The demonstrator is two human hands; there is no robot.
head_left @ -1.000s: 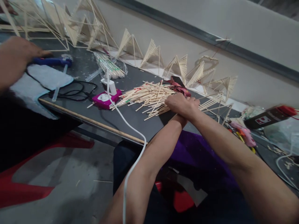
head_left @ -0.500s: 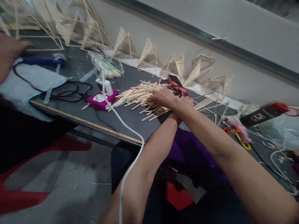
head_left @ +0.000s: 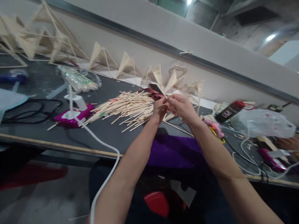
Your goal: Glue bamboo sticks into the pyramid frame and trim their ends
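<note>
A loose pile of thin wooden sticks (head_left: 126,107) lies on the dark table. Just past its right end, my left hand (head_left: 159,109) and my right hand (head_left: 181,105) meet with fingers pinched together. A thin wooden stick (head_left: 164,94) pokes up from between the fingertips; its lower part is hidden by them. Both hands appear closed on it, though the left fingers are partly covered. Behind the hands lie a dark red ribbon (head_left: 151,92) and a dark flat block (head_left: 156,88).
Stick-built fan shapes (head_left: 127,67) line the wall. To the left are a magenta power socket (head_left: 74,116) with a white cable and a bag of sticks (head_left: 78,79). On the right stand a pink glue gun (head_left: 216,128), a dark bottle (head_left: 230,111) and a plastic bag (head_left: 265,123). Another person's hand (head_left: 289,143) shows.
My hands have come off the stick pile and now meet fingertip to fingertip at a stick. Earlier my forearms were crossed. The view has swung to the right.
</note>
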